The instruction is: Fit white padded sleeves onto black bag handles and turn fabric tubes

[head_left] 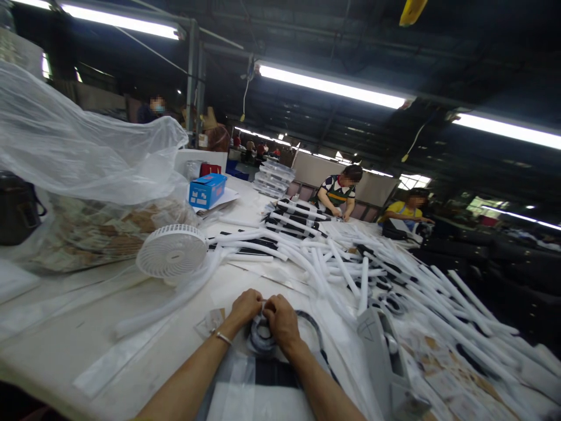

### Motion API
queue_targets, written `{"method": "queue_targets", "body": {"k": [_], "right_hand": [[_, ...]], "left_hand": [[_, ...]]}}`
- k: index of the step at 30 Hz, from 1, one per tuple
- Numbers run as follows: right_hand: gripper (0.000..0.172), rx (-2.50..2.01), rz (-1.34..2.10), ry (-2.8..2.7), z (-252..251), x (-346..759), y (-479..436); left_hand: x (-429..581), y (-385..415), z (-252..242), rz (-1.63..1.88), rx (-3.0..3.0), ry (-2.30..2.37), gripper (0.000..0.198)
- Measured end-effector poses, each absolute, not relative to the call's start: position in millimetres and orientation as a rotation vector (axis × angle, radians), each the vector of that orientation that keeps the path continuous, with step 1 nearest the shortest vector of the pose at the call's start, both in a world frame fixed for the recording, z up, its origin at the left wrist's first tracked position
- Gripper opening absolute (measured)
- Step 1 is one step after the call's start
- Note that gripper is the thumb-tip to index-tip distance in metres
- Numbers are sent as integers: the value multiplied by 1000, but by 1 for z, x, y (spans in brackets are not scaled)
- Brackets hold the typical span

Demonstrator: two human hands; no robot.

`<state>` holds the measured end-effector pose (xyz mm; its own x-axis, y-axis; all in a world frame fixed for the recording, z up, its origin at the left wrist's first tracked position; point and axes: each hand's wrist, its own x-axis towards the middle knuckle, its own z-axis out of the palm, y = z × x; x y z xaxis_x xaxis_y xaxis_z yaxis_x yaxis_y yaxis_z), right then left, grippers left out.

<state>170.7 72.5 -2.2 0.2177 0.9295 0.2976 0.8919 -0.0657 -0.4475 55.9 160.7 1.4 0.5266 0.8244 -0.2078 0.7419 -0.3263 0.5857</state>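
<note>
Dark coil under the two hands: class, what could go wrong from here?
The dark coil might spring loose if the left hand or right hand slips. The grey device beside the right forearm could get knocked. The white tubes lie piled loosely and might slide.

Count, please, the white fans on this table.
1: the white fan stands on the table, beyond and left of the left hand. Others may be hidden behind the plastic bag.

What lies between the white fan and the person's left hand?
In the head view, a long white tube curves between the white fan and the left hand, with pale tabletop showing from the tube to the hand.
</note>
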Motion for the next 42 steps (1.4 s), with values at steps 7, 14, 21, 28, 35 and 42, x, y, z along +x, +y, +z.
{"method": "queue_targets", "body": {"k": [7, 14, 21, 28, 35, 42], "right_hand": [[19, -1907, -36, -1886, -6, 170, 71], [17, -1879, 18, -2041, 2, 178, 64], [25, -1915, 84, -2073, 4, 181, 72], [23, -1944, 119, -2063, 4, 182, 75], [16, -2007, 81, -1927, -1, 179, 68], [11, -2045, 75, -1823, -5, 180, 69]], "left_hand": [[57, 163, 0, 162, 2143, 1273, 26], [57, 161, 4, 133, 2124, 1297, 26], [56, 158, 10, 83, 2111, 1269, 25], [57, 160, 5, 104, 2093, 1224, 27], [50, 164, 6, 171, 2145, 997, 30], [31, 151, 0, 324, 2214, 825, 27]]}}
